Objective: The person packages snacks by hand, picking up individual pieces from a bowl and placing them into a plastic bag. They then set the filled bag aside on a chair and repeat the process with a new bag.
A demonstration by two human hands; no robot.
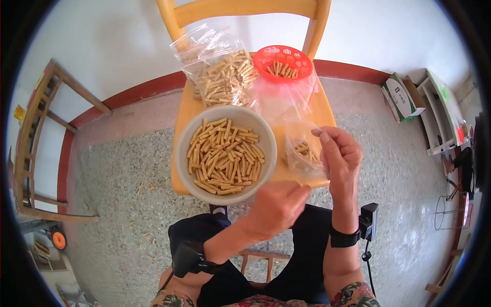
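Observation:
My right hand (pixel 340 153) is closed in a pinch at the upper right edge of a clear plastic bag (pixel 294 134). Inside that bag lie some short tan sticks (pixel 306 150). My left hand (pixel 280 207) is curled shut just below the bag, in front of the chair seat; what its fingers hold, if anything, is hidden. To its upper left, a grey bowl (pixel 180 148) is filled with many more tan sticks (pixel 225 156) of the same kind.
On the wooden chair (pixel 286 169), filled zip bags (pixel 225 77) stand behind the bowl. A red basket (pixel 283 49) with a few sticks sits on flat clear bags (pixel 279 102) at the back right. Sticks lie on the floor at left. A cardboard box (pixel 401 97) stands far right.

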